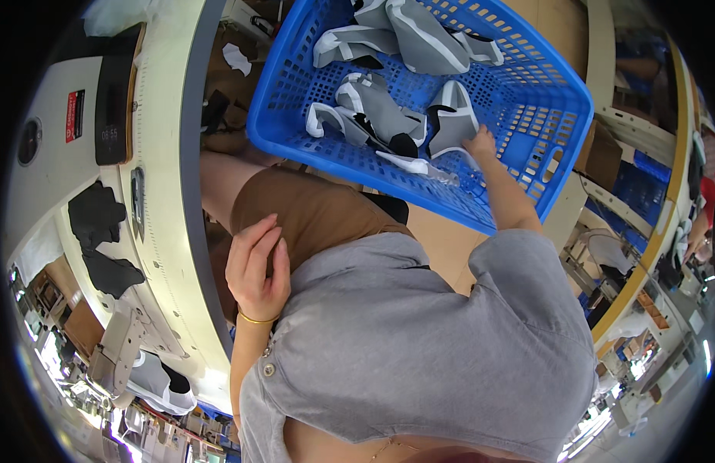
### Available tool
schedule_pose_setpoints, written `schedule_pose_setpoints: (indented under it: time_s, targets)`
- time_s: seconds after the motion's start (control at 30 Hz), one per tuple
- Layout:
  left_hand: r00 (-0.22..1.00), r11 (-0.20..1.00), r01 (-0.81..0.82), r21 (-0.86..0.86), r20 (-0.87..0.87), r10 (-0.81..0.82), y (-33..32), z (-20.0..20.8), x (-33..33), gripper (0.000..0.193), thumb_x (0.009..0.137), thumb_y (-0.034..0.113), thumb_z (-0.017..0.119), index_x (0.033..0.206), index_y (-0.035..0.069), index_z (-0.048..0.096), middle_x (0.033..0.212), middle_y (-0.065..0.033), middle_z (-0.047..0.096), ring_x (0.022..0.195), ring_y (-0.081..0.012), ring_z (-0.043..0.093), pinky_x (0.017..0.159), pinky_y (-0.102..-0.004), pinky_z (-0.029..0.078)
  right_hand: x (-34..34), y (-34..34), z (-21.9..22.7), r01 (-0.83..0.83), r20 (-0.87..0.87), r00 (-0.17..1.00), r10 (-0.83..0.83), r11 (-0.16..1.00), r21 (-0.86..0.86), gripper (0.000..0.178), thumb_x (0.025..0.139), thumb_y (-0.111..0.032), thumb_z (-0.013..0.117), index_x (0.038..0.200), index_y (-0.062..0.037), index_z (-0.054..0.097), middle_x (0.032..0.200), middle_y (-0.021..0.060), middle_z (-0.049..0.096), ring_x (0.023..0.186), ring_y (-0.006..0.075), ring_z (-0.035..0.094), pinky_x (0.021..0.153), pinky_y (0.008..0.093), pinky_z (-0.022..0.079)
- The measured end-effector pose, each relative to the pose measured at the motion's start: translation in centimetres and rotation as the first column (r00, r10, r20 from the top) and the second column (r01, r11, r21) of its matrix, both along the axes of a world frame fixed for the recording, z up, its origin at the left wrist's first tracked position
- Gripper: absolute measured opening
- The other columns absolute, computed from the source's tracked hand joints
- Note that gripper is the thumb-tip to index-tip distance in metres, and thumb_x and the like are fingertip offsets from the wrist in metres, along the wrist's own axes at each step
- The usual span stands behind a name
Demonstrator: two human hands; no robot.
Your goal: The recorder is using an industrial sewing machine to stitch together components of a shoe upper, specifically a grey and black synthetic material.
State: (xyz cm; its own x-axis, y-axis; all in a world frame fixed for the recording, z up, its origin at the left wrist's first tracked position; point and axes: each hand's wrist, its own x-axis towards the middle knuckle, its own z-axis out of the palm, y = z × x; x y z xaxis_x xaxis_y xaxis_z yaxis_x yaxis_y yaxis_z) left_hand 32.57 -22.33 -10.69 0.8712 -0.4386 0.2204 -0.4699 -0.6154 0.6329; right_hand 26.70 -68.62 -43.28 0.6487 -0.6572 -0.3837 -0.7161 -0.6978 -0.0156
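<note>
Grey fabric piece (453, 127) in the blue basket (580, 100) touches the right hand (482, 143), whose grip I cannot tell; the left hand (257, 268) is empty, loosely curled.

the basket (327, 154) is formed of smooth, glossy blue plastic; matt grey cloth pieces (427, 42) are held within its rim; the worktop (166, 193) is smoothly finished.

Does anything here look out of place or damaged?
A white scrap shows between the blue basket and the table, like stray litter. The grey pieces in the basket lie jumbled, but I see no clear damage.
</note>
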Motion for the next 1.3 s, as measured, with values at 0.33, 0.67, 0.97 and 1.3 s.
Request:
schedule_pose_setpoints:
  time_s: [0.33,0.67,0.97,1.3]
  targets:
    - [1.0,1.0,-0.008,0.015,-0.008,0.008,0.7,-0.8,-0.3,0.017,0.079,-0.011,0.062,0.095,-0.006,0.065,0.101,-0.0174,0.068,0.087,-0.0296,0.067,0.076,-0.0331,0.055,-2.4,4.4,5.8,-0.659,0.327,0.688,0.648,0.369,0.656,0.062,0.071,-0.009,0.075,0.13,-0.0038,0.056,0.127,0.0151,0.059,0.107,0.0279,0.061,0.093,0.0361,0.049]
    - [1.0,1.0,-0.017,0.009,0.018,0.017,1.1,-1.0,-0.7,0.016,0.075,-0.01,0.066,0.09,-0.005,0.066,0.097,-0.0156,0.068,0.08,-0.0288,0.066,0.07,-0.0337,0.054,-3.5,-2.6,2.1,0.379,-0.062,0.67,-0.74,0.268,0.886,0.035,0.072,-0.017,0.064,0.102,0.0015,0.067,0.096,0.0128,0.067,0.087,0.0266,0.064,0.078,0.0375,0.05]
    - [1.0,1.0,0.004,-0.009,0.028,-0.003,0.8,-1.5,-0.7,0.014,0.075,-0.009,0.066,0.089,-0.005,0.065,0.095,-0.0152,0.068,0.077,-0.0292,0.065,0.068,-0.0339,0.053,-2.8,-3.6,0.2,0.464,-0.075,0.791,-0.608,0.515,0.72,0.049,0.072,-0.018,0.065,0.115,0.0043,0.06,0.109,0.0194,0.064,0.101,0.0333,0.062,0.087,0.0458,0.047]
    - [0.997,0.999,0.019,-0.026,-0.073,-0.021,0.6,-1.9,-0.7,0.015,0.078,-0.01,0.065,0.092,-0.004,0.066,0.099,-0.0152,0.068,0.084,-0.0285,0.066,0.074,-0.0328,0.053,-0.3,-3.3,-0.9,0.169,-0.133,0.985,-0.111,0.779,0.604,0.042,0.068,-0.02,0.073,0.105,-0.0007,0.07,0.09,0.0114,0.071,0.077,0.0248,0.067,0.07,0.0348,0.052]
